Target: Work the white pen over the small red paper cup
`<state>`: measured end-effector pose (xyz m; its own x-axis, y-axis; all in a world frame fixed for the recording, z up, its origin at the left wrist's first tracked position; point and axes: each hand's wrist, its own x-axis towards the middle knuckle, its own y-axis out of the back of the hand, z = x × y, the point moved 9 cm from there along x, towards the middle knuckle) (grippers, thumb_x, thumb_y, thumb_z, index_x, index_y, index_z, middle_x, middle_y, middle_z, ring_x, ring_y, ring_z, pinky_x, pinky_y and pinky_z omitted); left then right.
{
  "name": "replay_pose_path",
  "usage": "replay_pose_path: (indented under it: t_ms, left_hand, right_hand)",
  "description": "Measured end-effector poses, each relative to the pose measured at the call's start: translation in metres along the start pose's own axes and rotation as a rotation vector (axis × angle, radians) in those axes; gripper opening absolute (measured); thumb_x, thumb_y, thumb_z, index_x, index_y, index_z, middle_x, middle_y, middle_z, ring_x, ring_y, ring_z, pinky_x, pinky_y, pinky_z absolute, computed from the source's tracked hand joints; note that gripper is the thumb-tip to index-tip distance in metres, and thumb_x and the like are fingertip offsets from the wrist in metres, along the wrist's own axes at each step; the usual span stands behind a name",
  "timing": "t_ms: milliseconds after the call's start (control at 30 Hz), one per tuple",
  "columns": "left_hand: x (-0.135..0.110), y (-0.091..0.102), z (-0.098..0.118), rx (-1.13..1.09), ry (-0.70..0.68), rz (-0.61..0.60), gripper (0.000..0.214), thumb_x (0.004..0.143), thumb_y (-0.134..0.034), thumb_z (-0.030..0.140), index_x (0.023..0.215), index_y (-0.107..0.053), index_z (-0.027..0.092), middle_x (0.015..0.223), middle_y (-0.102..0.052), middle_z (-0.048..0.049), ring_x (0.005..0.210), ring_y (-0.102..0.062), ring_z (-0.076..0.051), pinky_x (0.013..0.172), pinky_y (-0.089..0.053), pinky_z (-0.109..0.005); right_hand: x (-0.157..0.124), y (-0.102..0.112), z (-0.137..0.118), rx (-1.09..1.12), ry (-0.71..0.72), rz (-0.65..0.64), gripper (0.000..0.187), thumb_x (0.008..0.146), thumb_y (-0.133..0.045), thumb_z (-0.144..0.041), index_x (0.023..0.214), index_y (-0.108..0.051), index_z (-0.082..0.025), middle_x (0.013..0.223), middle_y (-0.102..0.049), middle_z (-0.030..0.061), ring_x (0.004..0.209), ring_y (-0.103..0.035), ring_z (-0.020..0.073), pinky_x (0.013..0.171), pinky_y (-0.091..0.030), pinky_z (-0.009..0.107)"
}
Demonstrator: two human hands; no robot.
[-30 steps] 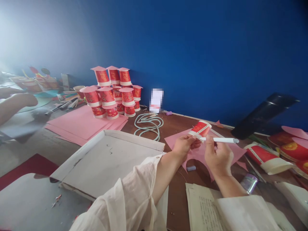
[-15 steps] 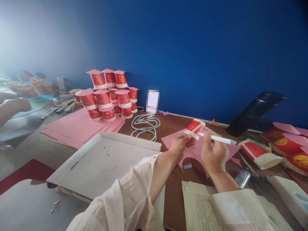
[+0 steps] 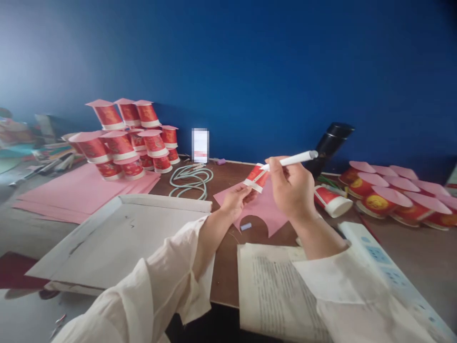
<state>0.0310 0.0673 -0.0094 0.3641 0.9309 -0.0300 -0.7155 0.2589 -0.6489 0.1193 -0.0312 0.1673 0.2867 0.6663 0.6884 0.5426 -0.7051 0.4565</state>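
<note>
My left hand (image 3: 237, 202) is closed around the white-rimmed lower end of a small red paper cup (image 3: 261, 180), tilted, with a pale printed strip down its side. In my right hand (image 3: 293, 188) is a white marker pen (image 3: 299, 158). Its tip meets the cup near the upper end of the strip; whether it touches the surface I cannot tell. Below both hands lies a pink paper sheet (image 3: 266, 212) with round pieces cut out of it. A small lavender pen cap (image 3: 246, 226) rests by one cutout.
Red cups with pink paper tops (image 3: 117, 145) stand stacked at left on pink sheets (image 3: 82, 195). A shallow white box lid (image 3: 135, 238), coiled cable (image 3: 191, 181), phone (image 3: 200, 145), black flask (image 3: 330, 143), lying cup (image 3: 332, 201), more topped cups (image 3: 389, 195), printed pages (image 3: 274, 286) and power strip (image 3: 378, 255) surround me.
The view has swung right, so the table's things sit further left. The cup is more upright, and my right hand has risen, bringing the marker tip nearer the cup's upper end.
</note>
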Motion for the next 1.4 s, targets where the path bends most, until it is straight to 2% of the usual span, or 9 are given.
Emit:
replay_pose_path:
  t_ms: [133, 233, 400, 500, 600, 800, 967, 1167, 1400]
  left_hand:
    - [0.0, -0.002, 0.0, 0.07, -0.011, -0.055, 0.015, 0.075, -0.067, 0.017, 0.089, -0.069, 0.013, 0.089, -0.07, -0.0064, 0.08, -0.064, -0.012, 0.083, -0.049, -0.027]
    - [0.0, -0.001, 0.0, 0.1, 0.0, -0.041, 0.012, 0.076, -0.066, 0.016, 0.087, -0.069, 0.012, 0.091, -0.07, -0.0074, 0.08, -0.065, -0.012, 0.084, -0.05, -0.028]
    - [0.0, 0.004, 0.001, 0.108, -0.014, 0.011, 0.006, 0.076, -0.065, 0.012, 0.081, -0.067, 0.012, 0.088, -0.071, -0.0074, 0.08, -0.066, -0.013, 0.083, -0.052, -0.027]
    - [0.0, 0.005, 0.001, 0.116, -0.008, 0.019, 0.011, 0.075, -0.066, 0.011, 0.085, -0.067, 0.012, 0.09, -0.071, -0.0072, 0.084, -0.067, -0.014, 0.08, -0.054, -0.026]
    - [0.0, 0.007, 0.002, 0.112, -0.022, 0.03, 0.009, 0.074, -0.067, 0.011, 0.083, -0.067, 0.012, 0.087, -0.071, -0.0064, 0.082, -0.067, -0.013, 0.076, -0.056, -0.023]
    - [-0.001, 0.008, 0.003, 0.171, -0.016, 0.054, 0.011, 0.074, -0.066, 0.01, 0.084, -0.067, 0.012, 0.089, -0.071, -0.0076, 0.08, -0.068, -0.014, 0.073, -0.057, -0.023]
    - [-0.002, 0.008, 0.003, 0.219, -0.017, 0.055, 0.012, 0.074, -0.066, 0.01, 0.085, -0.067, 0.012, 0.091, -0.072, -0.0084, 0.086, -0.068, -0.015, 0.075, -0.056, -0.023]
    - [-0.003, 0.01, 0.002, 0.2, 0.019, 0.052, 0.014, 0.078, -0.06, 0.008, 0.091, -0.066, 0.012, 0.089, -0.072, -0.0043, 0.08, -0.066, -0.011, 0.071, -0.056, -0.019]
    - [-0.003, 0.014, 0.005, 0.25, -0.003, 0.092, 0.014, 0.079, -0.06, 0.007, 0.091, -0.065, 0.01, 0.09, -0.072, -0.0041, 0.082, -0.065, -0.011, 0.072, -0.056, -0.019]
  right_hand:
    - [-0.013, 0.019, 0.016, 0.04, -0.063, -0.097, 0.04, 0.087, -0.047, -0.05, 0.084, -0.069, -0.017, 0.065, -0.065, 0.0027, 0.059, -0.057, 0.0128, 0.06, -0.04, 0.026]
    - [-0.033, 0.033, 0.038, 0.031, -0.08, -0.143, 0.039, 0.086, -0.049, -0.051, 0.081, -0.069, -0.017, 0.064, -0.064, 0.0022, 0.058, -0.057, 0.0126, 0.059, -0.04, 0.026]
    - [-0.062, 0.056, 0.072, 0.063, -0.165, -0.194, 0.037, 0.085, -0.052, -0.05, 0.085, -0.069, -0.017, 0.069, -0.066, 0.0019, 0.062, -0.059, 0.0118, 0.06, -0.043, 0.025]
    - [-0.076, 0.066, 0.081, 0.119, -0.206, -0.248, 0.036, 0.085, -0.052, -0.049, 0.083, -0.069, -0.018, 0.068, -0.065, 0.0009, 0.058, -0.058, 0.0107, 0.055, -0.043, 0.023]
    - [-0.085, 0.076, 0.086, 0.183, -0.219, -0.263, 0.033, 0.085, -0.053, -0.047, 0.09, -0.067, -0.018, 0.069, -0.064, 0.0002, 0.059, -0.058, 0.0099, 0.054, -0.042, 0.022]
    - [-0.093, 0.094, 0.093, 0.212, -0.217, -0.279, 0.028, 0.086, -0.053, -0.043, 0.091, -0.066, -0.02, 0.065, -0.059, -0.0023, 0.058, -0.052, 0.0081, 0.054, -0.039, 0.022]
    - [-0.097, 0.098, 0.1, 0.267, -0.226, -0.327, 0.024, 0.088, -0.052, -0.041, 0.094, -0.065, -0.021, 0.065, -0.056, -0.0034, 0.055, -0.047, 0.0066, 0.051, -0.036, 0.021]
    - [-0.097, 0.103, 0.112, 0.377, -0.276, -0.352, 0.025, 0.088, -0.051, -0.041, 0.094, -0.064, -0.02, 0.07, -0.059, -0.002, 0.055, -0.047, 0.0058, 0.048, -0.034, 0.02]
    - [-0.094, 0.124, 0.134, 0.383, -0.34, -0.331, 0.026, 0.087, -0.052, -0.043, 0.09, -0.064, -0.021, 0.068, -0.058, -0.0017, 0.058, -0.05, 0.0071, 0.049, -0.037, 0.019]
